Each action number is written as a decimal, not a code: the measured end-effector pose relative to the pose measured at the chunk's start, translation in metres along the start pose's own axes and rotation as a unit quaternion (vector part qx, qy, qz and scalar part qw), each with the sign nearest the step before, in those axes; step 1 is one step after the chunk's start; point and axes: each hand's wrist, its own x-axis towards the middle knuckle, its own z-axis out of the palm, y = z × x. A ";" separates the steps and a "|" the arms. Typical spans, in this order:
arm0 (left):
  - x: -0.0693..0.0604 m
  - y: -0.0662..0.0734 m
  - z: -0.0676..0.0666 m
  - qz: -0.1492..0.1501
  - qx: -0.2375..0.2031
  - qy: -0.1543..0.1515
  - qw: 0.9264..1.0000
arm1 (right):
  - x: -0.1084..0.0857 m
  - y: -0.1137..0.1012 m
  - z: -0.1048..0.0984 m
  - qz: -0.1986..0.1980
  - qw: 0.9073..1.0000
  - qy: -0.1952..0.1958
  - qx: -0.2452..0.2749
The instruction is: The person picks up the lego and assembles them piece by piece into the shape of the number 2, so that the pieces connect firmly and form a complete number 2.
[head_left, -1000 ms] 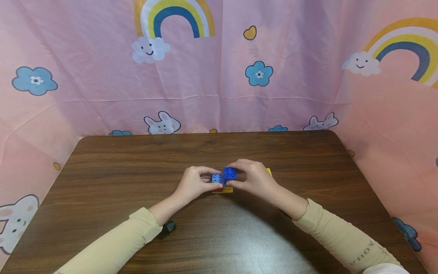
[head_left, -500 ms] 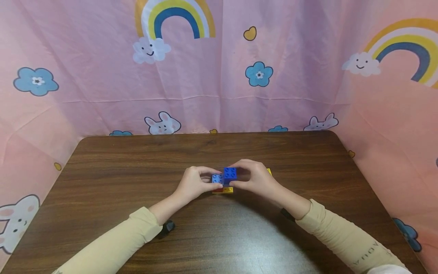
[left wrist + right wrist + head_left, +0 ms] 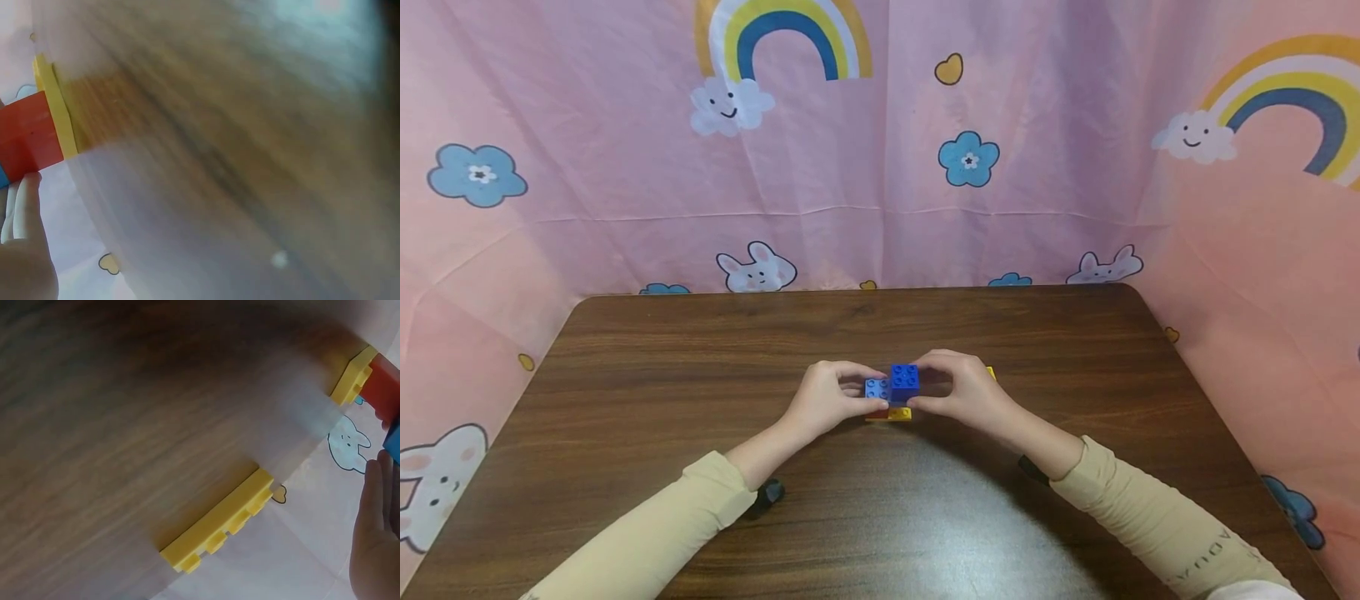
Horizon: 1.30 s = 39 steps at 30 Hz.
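In the head view, my left hand [image 3: 820, 400] pinches a light blue brick [image 3: 877, 390] between thumb and fingers. Beside its visible studs, a dark blue brick [image 3: 905, 382] sits higher, at the right of the stack. My right hand [image 3: 966, 387] is at the dark blue brick's right edge, fingertips and thumb tip close to it; whether they touch is unclear. Lower in the stack is a red brick [image 3: 28, 134], resting on a flat yellow piece [image 3: 62, 115] on the table. How the blue bricks join is partly hidden.
A long yellow studded piece [image 3: 219, 519] lies on the wooden table [image 3: 700, 350], mostly behind my right hand in the head view. Dark objects show under both forearms, one a black object [image 3: 767, 497] at the left. A patterned pink cloth [image 3: 1037, 108] hangs behind.
My right hand's fingers and thumb have slid slightly right, away from round the dark blue brick. My left hand keeps its place on the light blue brick; the stack stays put.
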 end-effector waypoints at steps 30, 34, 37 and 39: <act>-0.004 0.004 0.002 -0.008 0.000 0.010 1.000 | -0.003 0.009 0.004 0.000 1.000 0.008 -0.027; -0.004 0.005 0.002 -0.002 0.011 0.012 1.000 | -0.004 0.008 0.004 0.004 1.000 0.008 -0.027; -0.005 0.006 0.002 0.004 0.023 0.015 1.000 | -0.005 0.010 0.004 0.005 0.999 0.008 -0.030; -0.005 0.007 0.003 0.009 0.027 0.017 0.999 | -0.005 0.010 0.004 0.006 1.000 0.008 -0.029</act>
